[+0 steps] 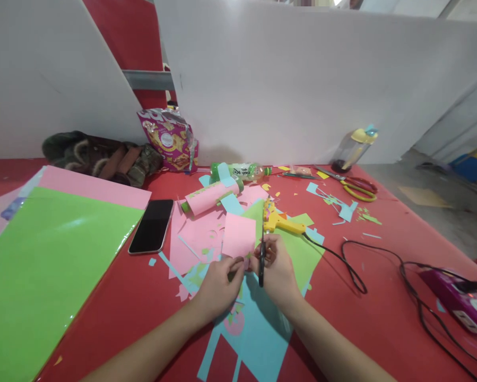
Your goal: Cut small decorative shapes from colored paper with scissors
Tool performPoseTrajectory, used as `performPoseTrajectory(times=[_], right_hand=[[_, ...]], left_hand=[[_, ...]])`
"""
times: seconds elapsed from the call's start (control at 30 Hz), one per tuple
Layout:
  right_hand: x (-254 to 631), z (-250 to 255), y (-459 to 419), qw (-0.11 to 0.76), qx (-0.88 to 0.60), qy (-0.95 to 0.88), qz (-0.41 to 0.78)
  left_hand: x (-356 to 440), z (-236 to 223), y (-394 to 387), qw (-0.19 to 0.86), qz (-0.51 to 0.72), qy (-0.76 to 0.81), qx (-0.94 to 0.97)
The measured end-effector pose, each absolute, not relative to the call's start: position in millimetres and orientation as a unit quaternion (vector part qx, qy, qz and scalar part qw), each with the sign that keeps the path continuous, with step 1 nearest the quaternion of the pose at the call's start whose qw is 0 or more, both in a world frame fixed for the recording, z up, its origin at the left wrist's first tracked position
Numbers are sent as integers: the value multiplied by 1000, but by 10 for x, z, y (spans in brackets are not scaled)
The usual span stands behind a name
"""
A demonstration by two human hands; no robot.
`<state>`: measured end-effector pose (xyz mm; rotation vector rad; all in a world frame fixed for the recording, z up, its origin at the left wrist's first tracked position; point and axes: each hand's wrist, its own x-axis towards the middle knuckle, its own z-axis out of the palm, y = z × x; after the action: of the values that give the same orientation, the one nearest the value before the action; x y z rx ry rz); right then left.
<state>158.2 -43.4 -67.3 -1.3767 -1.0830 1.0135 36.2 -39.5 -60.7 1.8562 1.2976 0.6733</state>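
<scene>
My left hand is closed, its fingertips pinching a small piece of paper just below a pink paper sheet. Close beside it, my right hand holds black-handled scissors, seen edge-on with the blades pointing away. Its thumb and finger also reach toward the small piece; whether they touch it is hard to make out. Under both hands lie a blue paper sheet, green paper and several pink and green scraps. A yellow glue gun rests just beyond my right hand.
Left are green sheets and a phone. Behind lie a pink-wrapped roll, a green bottle and a snack bag. Right are red-yellow scissors, a drinking bottle, black cables and a power strip.
</scene>
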Motion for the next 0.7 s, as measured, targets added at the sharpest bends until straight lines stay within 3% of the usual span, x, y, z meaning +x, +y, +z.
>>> performPoseTrajectory(times=[0.7], right_hand=[[1595,-558,-473,475,-588,-568,326]], left_hand=[[369,-617,-400,333,249,519,747]])
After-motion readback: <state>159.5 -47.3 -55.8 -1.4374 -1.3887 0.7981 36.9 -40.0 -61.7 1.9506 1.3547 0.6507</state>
